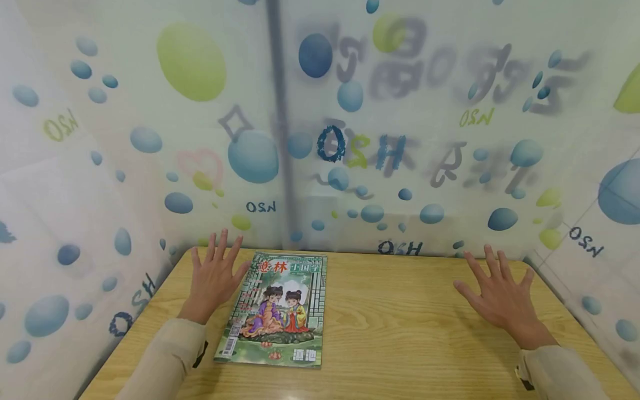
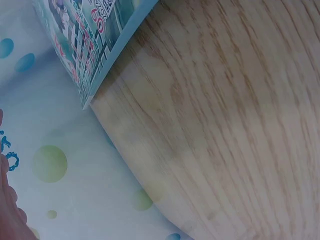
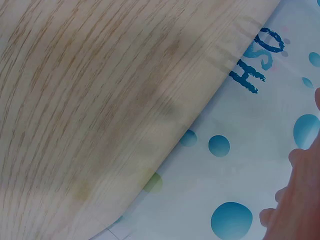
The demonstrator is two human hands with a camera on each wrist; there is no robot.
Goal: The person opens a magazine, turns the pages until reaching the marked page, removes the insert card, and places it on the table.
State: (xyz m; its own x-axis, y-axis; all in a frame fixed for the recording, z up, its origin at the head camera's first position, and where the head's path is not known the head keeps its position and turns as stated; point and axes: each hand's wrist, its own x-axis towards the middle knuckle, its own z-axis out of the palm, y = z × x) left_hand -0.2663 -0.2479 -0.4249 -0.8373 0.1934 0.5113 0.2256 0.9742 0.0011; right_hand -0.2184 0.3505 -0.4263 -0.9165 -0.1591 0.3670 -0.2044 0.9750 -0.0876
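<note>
A magazine point(image 1: 280, 316) with a green illustrated cover of two figures in robes lies face up on the wooden table, left of the middle. My left hand point(image 1: 214, 278) is held with fingers spread beside the magazine's upper left edge, the thumb close to it; whether they touch is unclear. In the left wrist view, a corner of the magazine point(image 2: 100, 45) shows at the top, and part of the left hand point(image 2: 11, 210) at the left edge. Over the table's right side, my right hand point(image 1: 500, 294) has its fingers spread and holds nothing. The right wrist view catches some fingertips of that hand point(image 3: 295, 195).
The wooden table point(image 1: 390, 316) has rounded far corners. Behind it and at both sides hang pale curtains point(image 1: 430, 183) with blue and green dots and mirrored lettering. A grey vertical pole point(image 1: 282, 122) shows through the back curtain.
</note>
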